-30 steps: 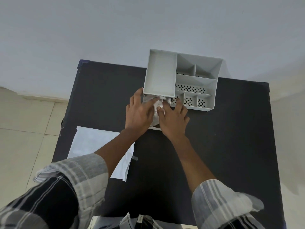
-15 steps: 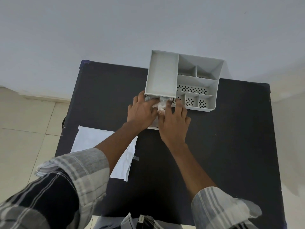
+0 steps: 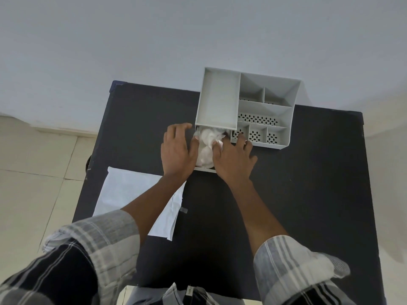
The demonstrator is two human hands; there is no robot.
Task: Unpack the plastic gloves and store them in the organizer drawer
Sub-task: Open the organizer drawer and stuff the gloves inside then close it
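A grey plastic organizer [image 3: 264,106] with several compartments stands at the far side of the black table [image 3: 308,194]. Its drawer [image 3: 206,169] is pulled out toward me from under the left compartment. A crumpled wad of clear plastic gloves [image 3: 207,146] lies in the drawer. My left hand [image 3: 177,150] rests flat at the drawer's left side, fingers spread, thumb touching the gloves. My right hand [image 3: 232,159] lies over the drawer's right side, its fingertips pressing on the gloves.
An empty white plastic packet [image 3: 132,194] lies flat on the table near its left edge, partly under my left forearm. A pale wall rises behind the table. Tiled floor shows to the left.
Both hands have spread slightly apart, and more of the glove wad shows between them in the drawer. The camera view shifted a little.
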